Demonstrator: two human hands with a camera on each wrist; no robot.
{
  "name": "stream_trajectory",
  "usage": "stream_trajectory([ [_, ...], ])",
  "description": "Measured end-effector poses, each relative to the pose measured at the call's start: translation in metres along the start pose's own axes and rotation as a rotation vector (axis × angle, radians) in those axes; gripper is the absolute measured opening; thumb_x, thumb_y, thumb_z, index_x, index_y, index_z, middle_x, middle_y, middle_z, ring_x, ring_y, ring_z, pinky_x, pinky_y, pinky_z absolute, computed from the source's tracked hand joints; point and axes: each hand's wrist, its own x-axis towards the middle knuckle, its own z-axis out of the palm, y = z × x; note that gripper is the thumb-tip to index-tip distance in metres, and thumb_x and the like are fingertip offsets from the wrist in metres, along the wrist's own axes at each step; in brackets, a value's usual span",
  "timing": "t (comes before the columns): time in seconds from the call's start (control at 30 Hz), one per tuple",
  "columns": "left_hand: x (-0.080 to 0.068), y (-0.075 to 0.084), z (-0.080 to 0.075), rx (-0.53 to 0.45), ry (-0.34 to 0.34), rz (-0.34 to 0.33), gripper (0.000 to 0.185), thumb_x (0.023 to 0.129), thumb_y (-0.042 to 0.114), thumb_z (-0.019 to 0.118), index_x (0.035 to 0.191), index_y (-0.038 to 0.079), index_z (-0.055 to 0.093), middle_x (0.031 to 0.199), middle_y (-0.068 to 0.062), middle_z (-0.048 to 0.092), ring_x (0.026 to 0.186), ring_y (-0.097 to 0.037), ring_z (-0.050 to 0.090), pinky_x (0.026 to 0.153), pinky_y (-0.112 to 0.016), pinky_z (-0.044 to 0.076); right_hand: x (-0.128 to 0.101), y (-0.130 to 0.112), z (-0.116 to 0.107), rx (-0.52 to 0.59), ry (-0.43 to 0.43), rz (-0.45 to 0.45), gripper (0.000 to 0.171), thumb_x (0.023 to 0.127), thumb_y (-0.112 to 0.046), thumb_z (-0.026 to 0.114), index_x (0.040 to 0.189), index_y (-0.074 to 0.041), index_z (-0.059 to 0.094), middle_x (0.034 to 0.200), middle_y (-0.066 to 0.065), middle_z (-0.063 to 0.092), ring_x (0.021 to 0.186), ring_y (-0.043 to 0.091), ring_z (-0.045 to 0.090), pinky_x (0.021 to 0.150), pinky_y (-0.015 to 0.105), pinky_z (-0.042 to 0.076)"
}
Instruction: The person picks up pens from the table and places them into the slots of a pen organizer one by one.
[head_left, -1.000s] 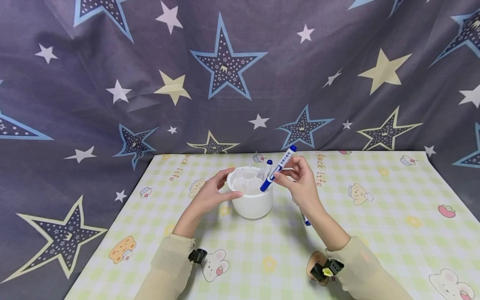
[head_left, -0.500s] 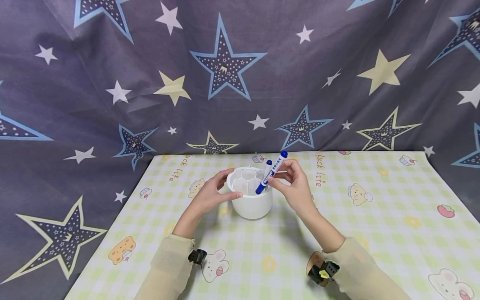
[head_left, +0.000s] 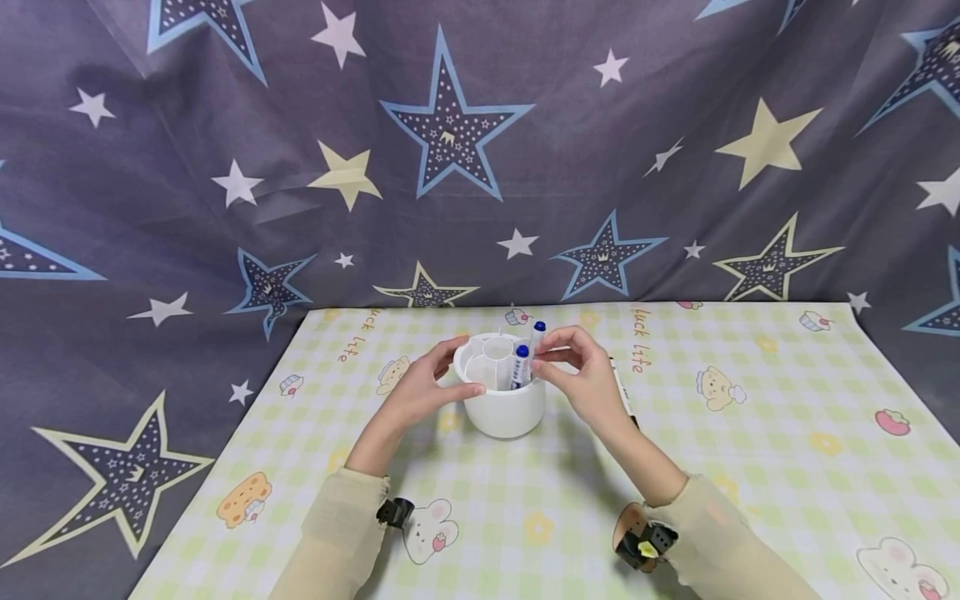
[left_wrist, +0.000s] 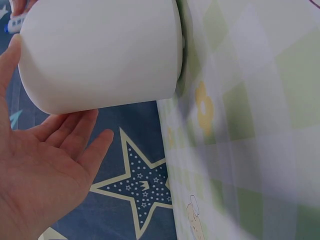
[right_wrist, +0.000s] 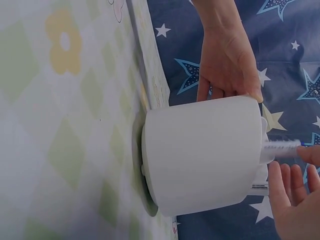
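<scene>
My right hand (head_left: 581, 367) pinches the marker (head_left: 520, 367) just left of it, frame center, standing near-upright in the white holder (head_left: 502, 408); my left hand (head_left: 423, 383) cups the holder's left side with curled fingers.

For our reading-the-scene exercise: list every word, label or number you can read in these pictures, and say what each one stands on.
"luck life": on the checked tablecloth, left of the white holder.
"luck life": on the same cloth, right of the right hand.
Print on the blue marker standing in the holder: too small to read.
Nothing else is legible.
</scene>
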Motion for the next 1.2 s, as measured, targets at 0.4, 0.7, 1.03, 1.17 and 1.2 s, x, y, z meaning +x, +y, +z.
stream_trajectory([
  [0.4,-0.001,-0.001,0.001,-0.019,-0.001,-0.011,0.082,0.085,0.022,0.081,0.152,0.006,0.038,0.159,-0.014,0.038,0.147,-0.035,0.036,0.126,-0.048,0.028,-0.003,0.001,-0.008,-0.001,-0.010,0.034,0.024,0.087,0.006,0.070,0.107,0.007,0.058,0.099,0.001,0.063,0.085,0.008,0.066,0.081,0.024,0.063],
  [0.7,-0.001,-0.002,0.000,-0.014,-0.004,-0.010,0.082,0.084,0.023,0.081,0.152,0.008,0.039,0.158,-0.014,0.040,0.147,-0.035,0.037,0.125,-0.048,0.029,-0.002,0.003,-0.019,-0.018,0.002,0.049,0.024,0.088,0.005,0.069,0.108,0.009,0.057,0.101,0.007,0.063,0.089,0.010,0.066,0.079,0.025,0.064],
  [1.03,-0.001,0.001,0.000,-0.016,-0.011,-0.015,0.082,0.084,0.023,0.081,0.152,0.007,0.038,0.159,-0.013,0.038,0.148,-0.035,0.036,0.126,-0.047,0.028,-0.004,0.004,-0.032,-0.025,0.009,0.055,0.023,0.089,0.002,0.068,0.109,0.007,0.058,0.097,-0.002,0.064,0.088,0.010,0.068,0.080,0.026,0.064],
  [1.17,-0.001,0.002,0.000,-0.012,-0.010,-0.016,0.082,0.084,0.024,0.081,0.152,0.008,0.039,0.159,-0.013,0.038,0.148,-0.035,0.036,0.126,-0.047,0.028,-0.005,0.005,-0.036,-0.023,0.018,0.040,0.023,0.089,0.002,0.067,0.109,0.008,0.057,0.097,-0.004,0.064,0.090,0.011,0.068,0.080,0.026,0.064],
  [1.2,-0.001,0.002,-0.001,-0.009,-0.009,-0.017,0.082,0.084,0.024,0.082,0.152,0.008,0.039,0.159,-0.012,0.038,0.148,-0.035,0.036,0.125,-0.047,0.029,-0.005,0.005,-0.037,-0.026,0.022,0.039,0.023,0.089,0.002,0.067,0.109,0.008,0.057,0.096,-0.004,0.064,0.089,0.010,0.068,0.080,0.026,0.064],
])
